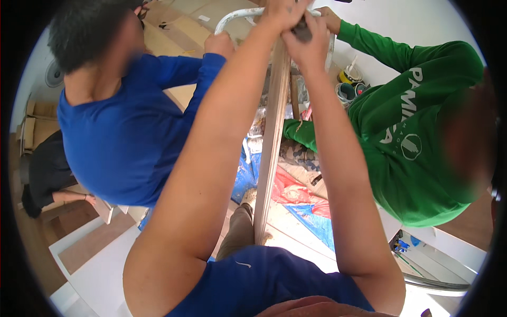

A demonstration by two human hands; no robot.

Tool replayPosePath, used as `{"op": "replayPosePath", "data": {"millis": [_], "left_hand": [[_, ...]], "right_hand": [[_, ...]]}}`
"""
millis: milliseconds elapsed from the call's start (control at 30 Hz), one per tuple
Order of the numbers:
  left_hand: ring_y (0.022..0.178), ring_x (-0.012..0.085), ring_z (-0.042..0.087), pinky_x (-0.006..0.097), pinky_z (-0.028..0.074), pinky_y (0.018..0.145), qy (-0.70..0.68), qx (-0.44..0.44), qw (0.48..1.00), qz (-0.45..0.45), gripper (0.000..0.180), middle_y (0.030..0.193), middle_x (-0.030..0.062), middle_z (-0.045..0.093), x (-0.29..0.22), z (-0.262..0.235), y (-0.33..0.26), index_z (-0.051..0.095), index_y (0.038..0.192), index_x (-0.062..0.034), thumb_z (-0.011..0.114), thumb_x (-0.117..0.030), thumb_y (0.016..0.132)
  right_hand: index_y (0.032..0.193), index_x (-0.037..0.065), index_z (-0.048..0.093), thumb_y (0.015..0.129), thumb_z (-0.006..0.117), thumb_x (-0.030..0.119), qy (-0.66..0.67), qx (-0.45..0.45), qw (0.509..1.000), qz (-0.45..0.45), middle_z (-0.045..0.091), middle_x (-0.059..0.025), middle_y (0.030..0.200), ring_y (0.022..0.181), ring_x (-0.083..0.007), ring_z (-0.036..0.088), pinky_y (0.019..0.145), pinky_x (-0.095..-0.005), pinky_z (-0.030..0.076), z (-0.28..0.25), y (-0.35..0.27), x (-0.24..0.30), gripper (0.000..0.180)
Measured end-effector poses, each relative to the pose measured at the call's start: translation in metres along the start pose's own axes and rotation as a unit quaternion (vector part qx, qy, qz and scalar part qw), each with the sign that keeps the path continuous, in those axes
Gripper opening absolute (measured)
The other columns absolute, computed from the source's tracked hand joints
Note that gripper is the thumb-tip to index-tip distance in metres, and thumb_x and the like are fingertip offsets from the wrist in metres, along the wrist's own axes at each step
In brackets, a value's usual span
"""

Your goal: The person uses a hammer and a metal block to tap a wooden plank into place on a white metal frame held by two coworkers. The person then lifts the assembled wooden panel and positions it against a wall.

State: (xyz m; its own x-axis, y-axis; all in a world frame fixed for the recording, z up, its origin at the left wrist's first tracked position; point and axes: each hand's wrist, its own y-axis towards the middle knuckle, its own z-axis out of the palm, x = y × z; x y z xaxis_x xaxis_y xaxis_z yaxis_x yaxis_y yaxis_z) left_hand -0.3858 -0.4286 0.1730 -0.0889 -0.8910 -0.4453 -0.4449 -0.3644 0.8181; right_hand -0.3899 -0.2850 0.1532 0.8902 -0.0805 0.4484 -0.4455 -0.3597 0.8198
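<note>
Observed left hand (282, 13) at the far end of an outstretched forearm, partly cut by the upper edge of view. Cannot tell how firmly closed; fingers partly out of sight. Found right hand (310, 45) just below and to the right of left hand, curled around a dark grey object (302, 30). Cannot tell its kind. Located this object between the two hands, close against left hand.

Noted a long wooden board (271, 142) on edge, running from just below both hands back toward the wearer's body, between the forearms. Recorded a curved white tube (232, 16) to the left of left hand, arching behind it.

Saw a co-worker's hand (221, 45), blue-sleeved, to the left of and below left hand, closed at the near end of the tube. Saw another co-worker's hand (330, 21), green-sleeved, just right of right hand; grip unclear.

Logged a yellow roll (346, 75) and a coil of pale cable (345, 92) below and to the right of right hand, apart from it. Below right hand, nearer the wearer, noted camouflage-patterned cloth (300, 153), then red sheeting (288, 189) and blue sheeting (314, 224) on the floor. Well to the left of left hand, nearer the wearer, noted a person in dark clothing (46, 169), bent low.
</note>
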Motion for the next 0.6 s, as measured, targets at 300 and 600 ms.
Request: {"op": "replayPosePath", "data": {"millis": [300, 600], "left_hand": [[0.155, 0.0521, 0.03, 0.066, 0.021, 0.125, -0.05, 0.153, 0.978, -0.134, 0.063, 0.162, 0.0196, 0.046, -0.208, -0.128, -0.27, 0.05, 0.155, -0.0045, 0.061, -0.04, 0.104], [0.146, 0.0487, 0.042, 0.058, 0.031, 0.122, -0.093, 0.035, 0.992, -0.078, 0.059, 0.149, 0.0238, 0.055, -0.068, -0.03, -0.079, 0.054, 0.149, -0.0061, 0.068, -0.037, 0.1]], "right_hand": [[0.143, -0.007, 0.057, 0.075, 0.082, 0.011, 0.013, 0.157, 0.982, 0.106, 0.063, -0.0245, 0.125, 0.112, -0.0428, 0.056, 0.096, -0.0506, 0.043, -0.167, -0.252, 0.139, 0.075], [0.143, 0.003, 0.062, 0.076, 0.085, 0.022, 0.043, 0.049, 0.995, 0.08, 0.065, -0.0171, 0.107, 0.101, -0.0353, 0.061, 0.089, -0.0461, 0.049, -0.048, -0.083, 0.034, 0.073]]}}
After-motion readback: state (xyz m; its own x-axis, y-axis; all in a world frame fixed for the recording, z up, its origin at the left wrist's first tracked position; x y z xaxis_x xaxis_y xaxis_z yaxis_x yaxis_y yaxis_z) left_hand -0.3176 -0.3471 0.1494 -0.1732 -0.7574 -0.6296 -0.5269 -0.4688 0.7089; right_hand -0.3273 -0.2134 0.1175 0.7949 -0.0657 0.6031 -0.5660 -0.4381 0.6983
